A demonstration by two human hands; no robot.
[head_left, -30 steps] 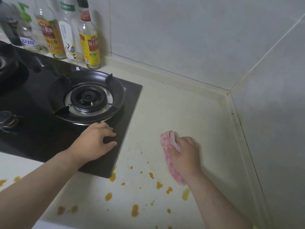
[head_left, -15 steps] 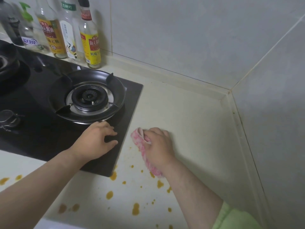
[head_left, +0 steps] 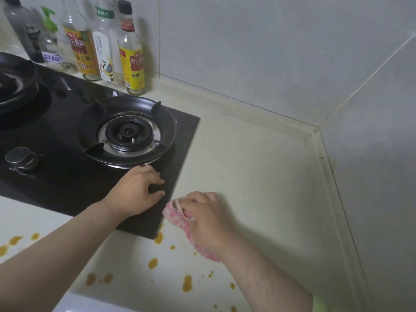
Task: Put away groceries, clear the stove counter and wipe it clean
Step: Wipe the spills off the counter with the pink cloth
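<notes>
Since the earlier frames the pink cloth (head_left: 175,218) has been slid to the left across the counter (head_left: 258,172), and it is now pressed just beside the right edge of the stove (head_left: 67,188). It is gripped under the curled fingers of the right hand (head_left: 207,224), and its long side runs from the stove edge back under the wrist. Brown spots (head_left: 152,263) are seen just below the grip and further to its left. A pull toward the body is probably needed next. The left hand (head_left: 135,194) is rested on the stove glass, fingers spread, with nothing held.
</notes>
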